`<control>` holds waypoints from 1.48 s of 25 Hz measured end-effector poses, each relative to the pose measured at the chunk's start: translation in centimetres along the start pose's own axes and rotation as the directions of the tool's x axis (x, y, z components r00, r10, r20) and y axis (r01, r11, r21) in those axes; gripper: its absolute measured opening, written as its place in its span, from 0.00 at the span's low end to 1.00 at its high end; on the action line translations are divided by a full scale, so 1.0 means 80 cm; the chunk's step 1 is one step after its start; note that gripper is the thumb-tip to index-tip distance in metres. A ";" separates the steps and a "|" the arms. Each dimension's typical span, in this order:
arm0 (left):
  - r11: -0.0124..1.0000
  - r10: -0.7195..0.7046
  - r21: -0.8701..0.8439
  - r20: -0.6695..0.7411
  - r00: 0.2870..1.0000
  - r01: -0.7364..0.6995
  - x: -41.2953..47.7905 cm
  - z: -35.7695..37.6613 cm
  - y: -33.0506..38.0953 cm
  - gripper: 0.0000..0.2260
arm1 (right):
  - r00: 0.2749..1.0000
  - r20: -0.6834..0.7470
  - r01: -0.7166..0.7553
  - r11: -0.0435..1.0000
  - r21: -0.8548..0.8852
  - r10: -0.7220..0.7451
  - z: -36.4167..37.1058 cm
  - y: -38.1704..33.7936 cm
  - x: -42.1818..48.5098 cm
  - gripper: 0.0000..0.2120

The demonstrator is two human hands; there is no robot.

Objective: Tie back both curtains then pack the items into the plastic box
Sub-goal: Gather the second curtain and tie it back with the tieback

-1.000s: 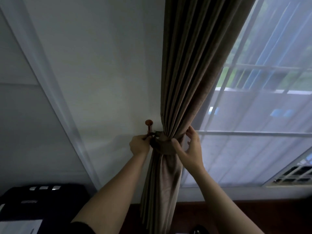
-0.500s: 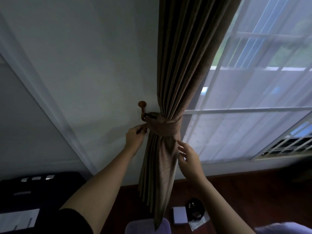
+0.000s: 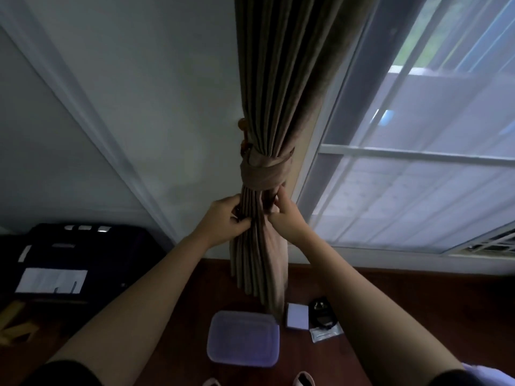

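A brown pleated curtain (image 3: pixel 281 87) hangs beside the window, gathered by a matching fabric tieback (image 3: pixel 264 172) looped to a wooden wall hook (image 3: pixel 243 135). Just below the tieback, my left hand (image 3: pixel 227 218) pinches the curtain folds from the left. On the right, my right hand (image 3: pixel 287 215) grips the same folds. On the dark wooden floor below lies a lidded translucent plastic box (image 3: pixel 243 339). Beside it sit a small white box (image 3: pixel 297 316), a dark round item (image 3: pixel 323 312) and a clear packet (image 3: pixel 324 333).
A black case (image 3: pixel 83 254) with a white sheet on it stands at the left against the wall. The window (image 3: pixel 432 168) with a sheer curtain fills the right side. My slippers (image 3: pixel 303 379) show at the bottom edge.
Both hands left the tieback and hook and dropped onto the curtain folds below it. The view tilted down, bringing the plastic box and small items on the floor into sight.
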State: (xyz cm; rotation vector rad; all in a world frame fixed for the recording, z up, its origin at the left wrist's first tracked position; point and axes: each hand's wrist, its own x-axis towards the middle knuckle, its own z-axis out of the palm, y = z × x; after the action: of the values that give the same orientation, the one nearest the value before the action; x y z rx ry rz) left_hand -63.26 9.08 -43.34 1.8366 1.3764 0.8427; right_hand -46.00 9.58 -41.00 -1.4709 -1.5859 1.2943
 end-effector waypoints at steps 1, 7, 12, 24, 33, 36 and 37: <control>1.000 0.003 0.018 -0.034 0.999 -0.003 -0.007 -0.002 -0.002 0.17 | 0.999 0.035 0.015 1.000 0.008 -0.015 0.004 0.000 0.006 0.35; 0.994 -0.010 0.112 -0.070 0.997 0.018 -0.007 0.009 -0.002 0.14 | 0.989 0.144 -0.051 0.998 0.045 0.044 -0.016 0.002 0.026 0.32; 0.992 0.028 0.129 -0.137 0.990 -0.010 -0.005 0.020 0.005 0.21 | 0.950 -0.295 0.057 0.986 -0.158 -0.102 -0.042 0.035 -0.018 0.23; 0.954 0.127 0.297 -0.308 0.943 -0.031 -0.003 0.015 0.012 0.03 | 0.916 -0.234 0.184 0.861 -0.475 -0.325 -0.009 0.016 -0.016 0.09; 0.925 0.093 0.377 -0.339 0.936 0.045 -0.024 0.060 0.054 0.07 | 0.999 0.004 0.049 0.952 -0.302 -0.050 -0.076 0.013 0.008 0.11; 0.916 0.037 0.385 -0.363 0.931 0.114 -0.013 0.050 0.045 0.07 | 0.983 0.005 0.155 0.816 -0.557 -0.184 -0.076 0.029 0.000 0.10; 0.911 0.022 0.394 -0.348 0.937 0.125 -0.011 0.049 0.041 0.07 | 0.974 -0.016 0.168 0.773 -0.612 -0.224 -0.073 0.034 -0.008 0.11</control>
State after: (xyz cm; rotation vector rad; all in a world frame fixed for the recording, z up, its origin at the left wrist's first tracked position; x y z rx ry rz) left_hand -58.55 7.03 -42.92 2.0132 1.9417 0.9336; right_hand -39.60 10.11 -41.42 -1.6318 -2.1534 0.5952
